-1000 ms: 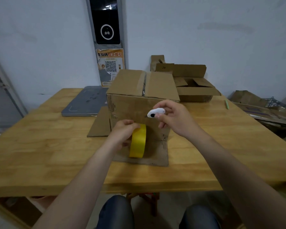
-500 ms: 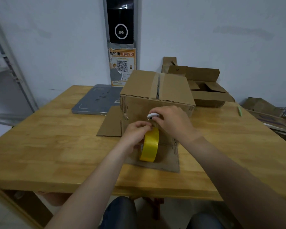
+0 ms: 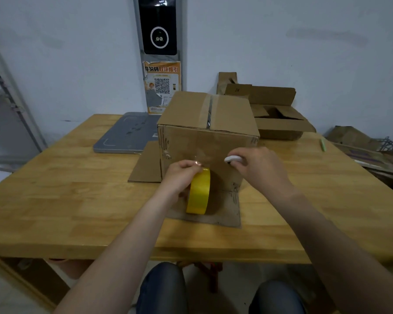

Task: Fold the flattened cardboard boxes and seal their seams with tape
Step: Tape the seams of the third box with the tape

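A folded cardboard box (image 3: 204, 123) stands on the wooden table (image 3: 66, 200), its top seam covered by clear tape that runs down the near face. My left hand (image 3: 179, 177) grips a yellow tape roll (image 3: 199, 193) held upright against the box's near side. My right hand (image 3: 256, 168) holds a small white cutter (image 3: 233, 159) against the same face, to the right of the roll. The box's lower flaps lie flat on the table under both hands.
A grey flat device (image 3: 127, 134) lies at the back left. An open cardboard box (image 3: 279, 118) sits behind on the right, with flattened cardboard (image 3: 361, 150) beyond the table's right edge. A green pen (image 3: 322, 143) lies at the right. A wall poster (image 3: 162, 85) hangs behind.
My right hand came down with the cutter to the tape at the roll, then moved to the right along the box face. My left hand kept the roll in place.
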Action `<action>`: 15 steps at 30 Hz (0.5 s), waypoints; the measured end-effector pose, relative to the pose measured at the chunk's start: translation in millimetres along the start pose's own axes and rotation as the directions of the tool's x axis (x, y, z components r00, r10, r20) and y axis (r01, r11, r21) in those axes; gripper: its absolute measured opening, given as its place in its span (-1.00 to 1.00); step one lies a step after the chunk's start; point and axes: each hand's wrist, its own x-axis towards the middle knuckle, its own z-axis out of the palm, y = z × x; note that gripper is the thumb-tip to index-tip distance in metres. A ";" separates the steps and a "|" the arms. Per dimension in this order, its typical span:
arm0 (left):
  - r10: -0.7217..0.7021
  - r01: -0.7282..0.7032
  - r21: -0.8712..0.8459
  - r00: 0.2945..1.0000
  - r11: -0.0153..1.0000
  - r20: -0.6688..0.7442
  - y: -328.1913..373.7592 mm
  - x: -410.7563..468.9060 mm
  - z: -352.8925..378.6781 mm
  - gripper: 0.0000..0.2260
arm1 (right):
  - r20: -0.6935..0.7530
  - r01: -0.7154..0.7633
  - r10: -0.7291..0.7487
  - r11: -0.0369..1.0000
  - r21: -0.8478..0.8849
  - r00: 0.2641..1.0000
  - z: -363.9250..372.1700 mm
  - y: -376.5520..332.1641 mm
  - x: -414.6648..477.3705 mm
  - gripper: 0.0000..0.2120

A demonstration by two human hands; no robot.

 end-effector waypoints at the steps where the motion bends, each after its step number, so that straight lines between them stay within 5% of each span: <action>1: 0.001 -0.001 -0.001 1.000 1.000 0.001 0.0 0.2 -0.4 -0.89 | 0.030 -0.034 0.034 0.999 -0.012 0.999 -4.1 5.2 -6.2 -0.82; 8: 0.053 -0.049 0.090 0.998 0.995 -0.037 3.9 -3.6 7.0 -0.91 | 0.219 -0.205 0.237 0.966 -0.157 0.947 -5.3 37.7 -37.9 -0.83; 15: 0.114 -0.103 0.165 0.991 0.981 -0.063 0.7 -5.9 16.6 -0.89 | 0.067 -0.264 0.277 0.952 -0.155 0.959 21.0 69.6 -68.8 -0.67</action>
